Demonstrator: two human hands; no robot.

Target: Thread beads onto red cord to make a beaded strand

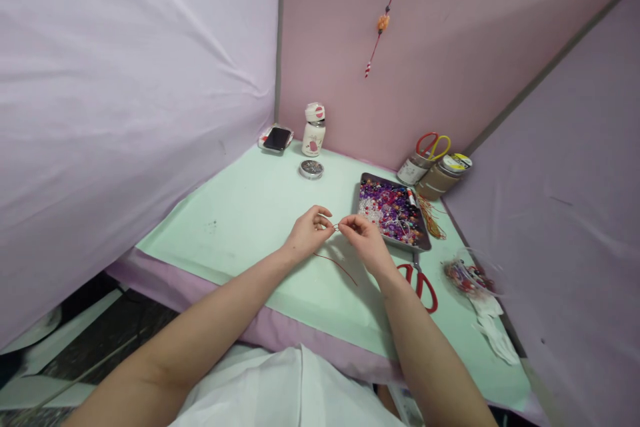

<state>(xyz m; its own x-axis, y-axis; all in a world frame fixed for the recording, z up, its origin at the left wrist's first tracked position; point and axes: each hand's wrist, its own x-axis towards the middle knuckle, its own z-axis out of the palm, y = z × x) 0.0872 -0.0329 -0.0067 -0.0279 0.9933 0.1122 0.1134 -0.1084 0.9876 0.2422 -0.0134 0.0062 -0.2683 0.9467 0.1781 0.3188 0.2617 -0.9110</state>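
Observation:
A thin red cord trails in a curve over the pale green cloth from beneath my left hand. Thumb and forefinger of that hand pinch the cord, while its other fingers curl loosely. Fingertips of my right hand pinch a small loop of the same cord, close to the left fingertips. The exact knot or loop between them is too small to make out. Just beyond my right hand is a dark tray of mixed beads. Red-handled scissors lie beside my right forearm, partly hidden by it.
At the back stand a white bottle, a round tin and a phone. Two jars, one with scissors, are behind the tray near cord bundles. A clear bag lies right. A beaded string hangs on the pink wall.

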